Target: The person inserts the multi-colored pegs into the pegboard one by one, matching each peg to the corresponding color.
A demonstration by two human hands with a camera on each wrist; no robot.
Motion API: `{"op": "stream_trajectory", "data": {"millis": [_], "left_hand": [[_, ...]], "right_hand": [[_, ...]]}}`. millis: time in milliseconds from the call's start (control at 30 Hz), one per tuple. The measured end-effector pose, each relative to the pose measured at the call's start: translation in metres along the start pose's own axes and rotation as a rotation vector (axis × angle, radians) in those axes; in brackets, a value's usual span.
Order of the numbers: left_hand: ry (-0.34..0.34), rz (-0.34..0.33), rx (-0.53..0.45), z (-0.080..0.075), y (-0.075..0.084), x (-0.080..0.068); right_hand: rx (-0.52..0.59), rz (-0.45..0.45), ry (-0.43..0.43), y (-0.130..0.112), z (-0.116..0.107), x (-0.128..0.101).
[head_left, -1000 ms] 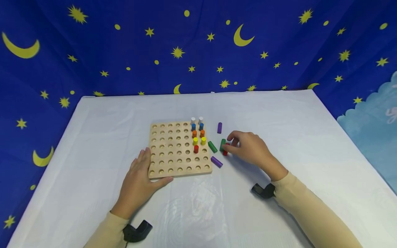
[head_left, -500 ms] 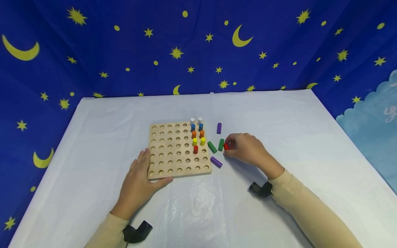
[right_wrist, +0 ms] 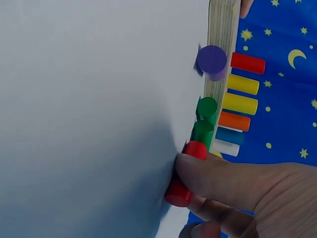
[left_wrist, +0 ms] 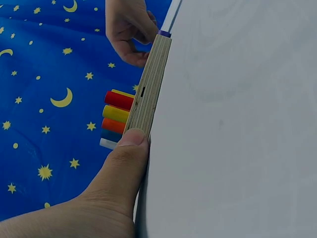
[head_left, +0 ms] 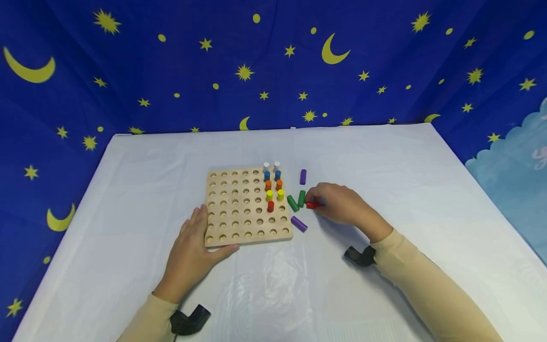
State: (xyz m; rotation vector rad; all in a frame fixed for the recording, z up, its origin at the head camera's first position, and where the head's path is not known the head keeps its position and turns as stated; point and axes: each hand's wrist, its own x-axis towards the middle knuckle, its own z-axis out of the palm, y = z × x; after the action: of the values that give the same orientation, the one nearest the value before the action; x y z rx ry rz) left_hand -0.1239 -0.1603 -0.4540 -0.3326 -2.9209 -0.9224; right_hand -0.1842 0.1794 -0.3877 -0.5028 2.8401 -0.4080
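In the head view my left hand [head_left: 190, 254] spans the near left corner of a wooden peg board [head_left: 228, 216], thumb along the front edge and fingers at the left side. The left wrist view shows that thumb [left_wrist: 121, 163] against the board's layered edge. Right of the board, my right hand [head_left: 342, 204] pinches a red peg [head_left: 312, 205]. In the right wrist view the thumb [right_wrist: 218, 176] crosses the red peg [right_wrist: 179, 194], covering its middle. Two green pegs [head_left: 293, 203] lie between that hand and the board.
Two columns of upright pegs stand in the board's right side: white, blue [head_left: 278, 175], orange, yellow [head_left: 269, 195], and one red peg [head_left: 270, 206]. Purple pegs [head_left: 299, 223] lie right of the board, one near, one farther back [head_left: 303, 176]. A starry blue cloth [head_left: 273, 57] hangs behind the table.
My right hand has closed on the red peg, which has turned from lengthwise to crosswise. The green peg beside it has shifted slightly left. My left hand has stayed in place.
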Motion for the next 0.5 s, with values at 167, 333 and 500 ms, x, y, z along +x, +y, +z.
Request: {"op": "stream_trajectory", "data": {"millis": [167,333,500], "left_hand": [[0.002,0.005,-0.004,0.0,0.0,0.0],[-0.005,-0.002,-0.002,-0.001,0.001,0.0],[-0.014,-0.01,0.0,-0.002,0.001,0.001]], "right_hand": [[0.02,-0.033,0.003,0.001,0.001,-0.002],[0.136,-0.128,0.066,-0.003,0.0,-0.003],[0.291,-0.163,0.101,-0.012,0.003,0.003]]}}
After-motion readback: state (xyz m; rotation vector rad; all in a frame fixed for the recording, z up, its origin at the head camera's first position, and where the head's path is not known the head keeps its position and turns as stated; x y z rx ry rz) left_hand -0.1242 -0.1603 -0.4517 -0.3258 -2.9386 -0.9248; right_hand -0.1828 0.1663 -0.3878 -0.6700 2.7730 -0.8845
